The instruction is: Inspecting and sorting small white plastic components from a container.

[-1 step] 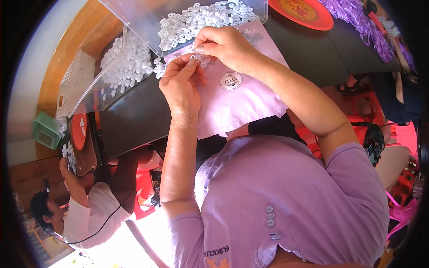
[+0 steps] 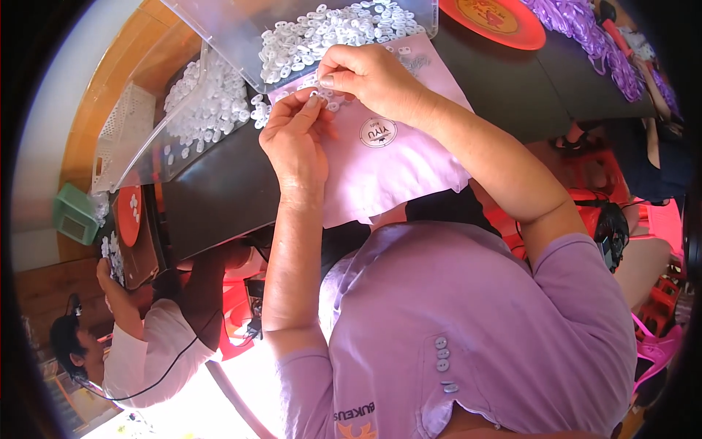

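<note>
My left hand (image 2: 296,139) is closed in a pinch, thumb against index finger, on a small white oval plastic piece (image 2: 315,94) with holes in it. Just to the right and a little farther away, my right hand (image 2: 376,79) is also pinched, with its fingertips close to the left ones; what lies between them is too small to make out. Beneath both hands a pink cloth (image 2: 409,157) with a round printed mark covers the table edge and hangs toward my lap. More white oval pieces (image 2: 333,106) lie on it by my fingers.
Beyond my hands stands a clear plastic bin (image 2: 252,62) with many white pieces (image 2: 314,36); another heap (image 2: 205,106) is at the left. A red plate (image 2: 504,25) and purple cords (image 2: 585,36) lie at the far right. A co-worker (image 2: 157,344) sits at the left.
</note>
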The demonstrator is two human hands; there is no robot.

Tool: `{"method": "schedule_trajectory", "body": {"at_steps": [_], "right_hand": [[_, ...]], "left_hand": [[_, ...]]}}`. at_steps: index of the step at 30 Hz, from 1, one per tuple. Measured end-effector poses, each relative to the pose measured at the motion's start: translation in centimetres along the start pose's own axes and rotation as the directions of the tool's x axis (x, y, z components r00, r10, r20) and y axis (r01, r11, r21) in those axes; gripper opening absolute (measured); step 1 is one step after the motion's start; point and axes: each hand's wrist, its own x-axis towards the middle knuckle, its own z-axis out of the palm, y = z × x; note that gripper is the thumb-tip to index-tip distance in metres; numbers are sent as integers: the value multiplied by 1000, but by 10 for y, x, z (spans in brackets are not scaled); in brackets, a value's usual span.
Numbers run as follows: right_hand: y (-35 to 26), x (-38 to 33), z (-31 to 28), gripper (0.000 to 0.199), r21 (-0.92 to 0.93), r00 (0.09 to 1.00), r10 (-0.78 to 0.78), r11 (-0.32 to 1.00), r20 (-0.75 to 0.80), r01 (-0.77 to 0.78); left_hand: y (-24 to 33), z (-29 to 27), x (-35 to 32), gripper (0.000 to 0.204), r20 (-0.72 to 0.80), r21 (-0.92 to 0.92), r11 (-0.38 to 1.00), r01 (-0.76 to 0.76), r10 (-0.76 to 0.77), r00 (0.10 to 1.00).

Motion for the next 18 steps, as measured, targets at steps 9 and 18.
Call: {"method": "schedule_trajectory", "body": {"at_steps": [9,18], "right_hand": [[10,0,7,5,-203,979,-204,960,-32,193],[10,-1,8,5,-244,953,-300,928,-36,282]], "left_hand": [[3,0,-3,8,-25,-10,999,-30,30,999],[4,2,-5,8,-71,27,999,-47,49,996]]}}
